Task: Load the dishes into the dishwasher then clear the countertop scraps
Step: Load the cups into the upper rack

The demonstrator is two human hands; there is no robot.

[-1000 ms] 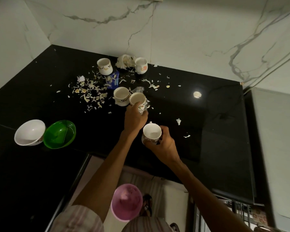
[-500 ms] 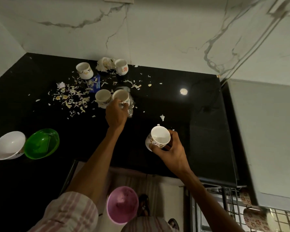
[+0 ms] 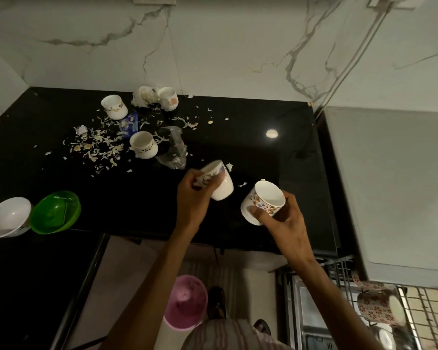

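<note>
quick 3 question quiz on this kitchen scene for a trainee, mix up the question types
1. True or false: the left hand and the right hand each hold a cup.
2. How many cups stand on the black countertop, not held? A) one B) three C) five
3. Fill in: beside the white bowl sits a ____ bowl.

Key
1. True: the left holds a tilted white cup, the right a floral cup.
2. B: one by the scraps, two near the wall.
3. green

No text or label (cups included) is legible.
</note>
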